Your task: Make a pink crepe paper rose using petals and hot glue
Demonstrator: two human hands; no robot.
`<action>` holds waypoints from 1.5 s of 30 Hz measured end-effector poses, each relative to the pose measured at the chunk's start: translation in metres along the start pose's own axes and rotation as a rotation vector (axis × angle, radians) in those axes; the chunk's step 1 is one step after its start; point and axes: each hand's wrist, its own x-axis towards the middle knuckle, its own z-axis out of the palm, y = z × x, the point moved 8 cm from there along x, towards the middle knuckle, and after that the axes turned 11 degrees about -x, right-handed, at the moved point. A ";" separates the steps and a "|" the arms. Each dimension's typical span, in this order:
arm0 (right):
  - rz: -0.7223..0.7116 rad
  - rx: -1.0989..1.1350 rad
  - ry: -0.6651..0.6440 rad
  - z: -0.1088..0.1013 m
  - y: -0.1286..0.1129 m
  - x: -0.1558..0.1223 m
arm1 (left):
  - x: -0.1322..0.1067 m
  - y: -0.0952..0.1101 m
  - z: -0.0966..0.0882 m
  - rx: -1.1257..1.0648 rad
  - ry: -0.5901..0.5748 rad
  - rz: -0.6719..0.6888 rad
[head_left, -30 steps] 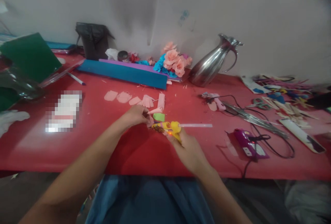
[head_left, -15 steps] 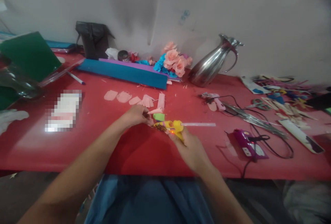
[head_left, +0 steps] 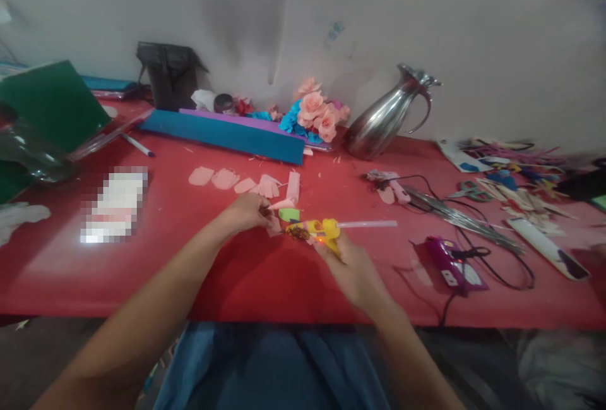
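Observation:
My right hand (head_left: 353,268) is closed around a yellow hot glue gun (head_left: 319,231), its nozzle pointing left and a small orange light glowing on it. A long clear glue stick (head_left: 367,224) sticks out of its back end. My left hand (head_left: 249,213) pinches a pale pink paper petal (head_left: 273,227) just left of the nozzle. Whether nozzle and petal touch, I cannot tell. A pink paper cone (head_left: 283,205) and a green piece (head_left: 288,215) lie beside my left fingers. Beyond them are several loose pink petals (head_left: 225,179) and a pink strip (head_left: 293,186).
Blue sheet (head_left: 222,137), paper roses (head_left: 315,110) and a tilted metal jug (head_left: 388,113) stand along the wall. On the right are a purple power strip (head_left: 454,265) with cords, wires (head_left: 454,217) and scissors (head_left: 471,191). A pixelated white object (head_left: 116,205) lies left.
The glue gun has moved slightly right, away from my left fingers, showing more of the petal. My left hand has stayed almost in place.

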 end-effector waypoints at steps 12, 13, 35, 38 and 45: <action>0.237 -0.084 0.073 -0.032 0.082 0.081 | -0.008 0.012 -0.011 -0.459 0.125 0.067; 0.216 -0.212 0.159 -0.042 0.076 0.081 | -0.009 0.015 -0.014 -0.454 0.157 0.081; -0.091 0.399 0.325 -0.037 -0.045 0.101 | -0.014 0.036 -0.022 -0.536 0.261 0.347; -0.006 0.733 0.345 -0.033 -0.027 0.105 | -0.016 0.037 -0.023 -0.571 0.302 0.413; 0.042 1.123 0.288 -0.019 -0.027 0.105 | -0.011 0.033 -0.022 -0.710 0.332 0.458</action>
